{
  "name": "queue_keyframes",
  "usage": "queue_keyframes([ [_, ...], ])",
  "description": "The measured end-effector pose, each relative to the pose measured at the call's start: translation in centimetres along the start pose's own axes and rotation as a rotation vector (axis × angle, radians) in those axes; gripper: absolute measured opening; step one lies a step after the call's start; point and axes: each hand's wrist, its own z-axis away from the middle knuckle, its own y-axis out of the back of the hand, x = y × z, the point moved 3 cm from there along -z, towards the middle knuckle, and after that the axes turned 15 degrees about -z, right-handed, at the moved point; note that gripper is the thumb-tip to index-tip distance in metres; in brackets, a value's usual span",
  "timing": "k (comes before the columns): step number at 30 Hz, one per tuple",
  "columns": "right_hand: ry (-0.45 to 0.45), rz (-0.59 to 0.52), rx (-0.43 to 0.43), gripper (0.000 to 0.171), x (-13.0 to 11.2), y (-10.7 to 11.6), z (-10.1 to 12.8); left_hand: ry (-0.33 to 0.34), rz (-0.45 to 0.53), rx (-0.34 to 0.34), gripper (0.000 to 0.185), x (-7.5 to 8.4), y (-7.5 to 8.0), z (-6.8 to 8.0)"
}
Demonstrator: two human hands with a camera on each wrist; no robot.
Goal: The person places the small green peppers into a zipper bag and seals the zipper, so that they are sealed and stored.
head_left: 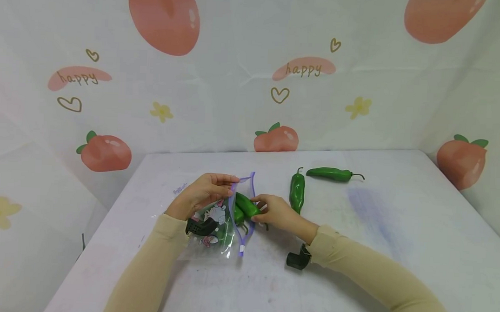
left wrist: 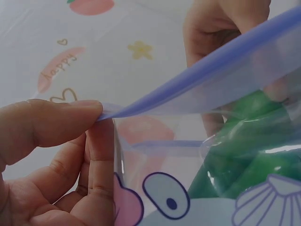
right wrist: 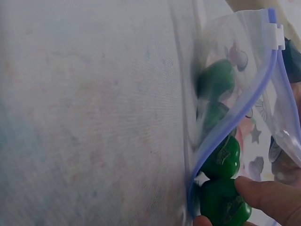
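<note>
I'm watching the left hand [head_left: 202,193] pinching the clear purple-rimmed zip bag [head_left: 219,224] open while the right hand [head_left: 278,212] fingers are gripping a glossy green plastic pepper [head_left: 248,206] at its mouth. The rim could be slipping free, snagging the pepper.

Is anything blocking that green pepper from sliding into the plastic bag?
Nothing visible does. The left hand pinches the bag's purple zipper edge and lifts the mouth open, while the right hand holds the green pepper right at the opening. Other peppers already lie inside the bag.

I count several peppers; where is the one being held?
In the head view the held pepper is mid-table, halfway into the zip bag, gripped by the right hand.
</note>
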Motion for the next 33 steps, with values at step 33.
queue_keyframes([
  [33,0.034,-0.045,0.029,0.025,-0.11,-1.05,-0.89,-0.028,0.019,-0.028,0.042,0.03,0.02,0.0],
])
